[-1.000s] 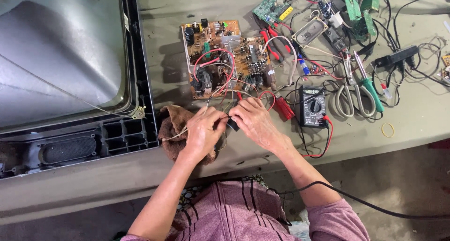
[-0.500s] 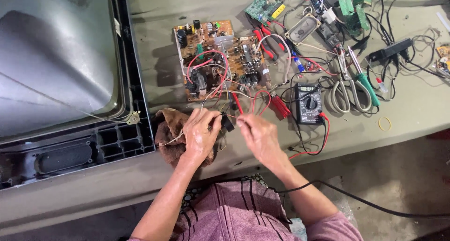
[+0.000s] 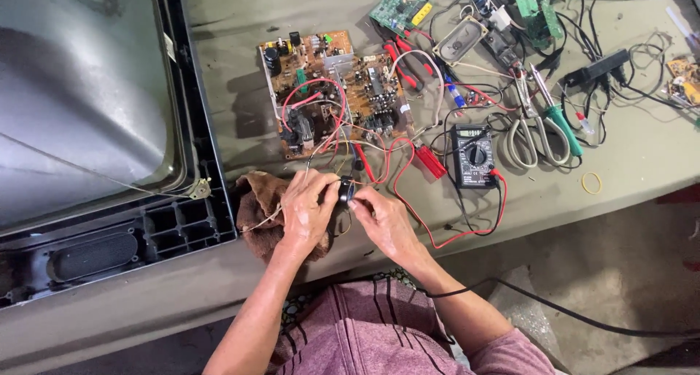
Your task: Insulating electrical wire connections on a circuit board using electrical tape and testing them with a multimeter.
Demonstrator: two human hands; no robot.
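Just below the brown circuit board (image 3: 335, 90), the left hand (image 3: 306, 214) and right hand (image 3: 383, 222) both pinch a small black part (image 3: 345, 192) with closed fingers, above a brown rag (image 3: 259, 211).

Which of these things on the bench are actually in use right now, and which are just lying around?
In use: left hand, right hand, small black part, brown cloth, circuit board.
Lying about: meter, scissors, rubber band, speaker, green board.

1 multimeter (image 3: 473, 155), 1 scissors (image 3: 536, 130), 1 brown cloth (image 3: 257, 203), 2 hands (image 3: 310, 213).
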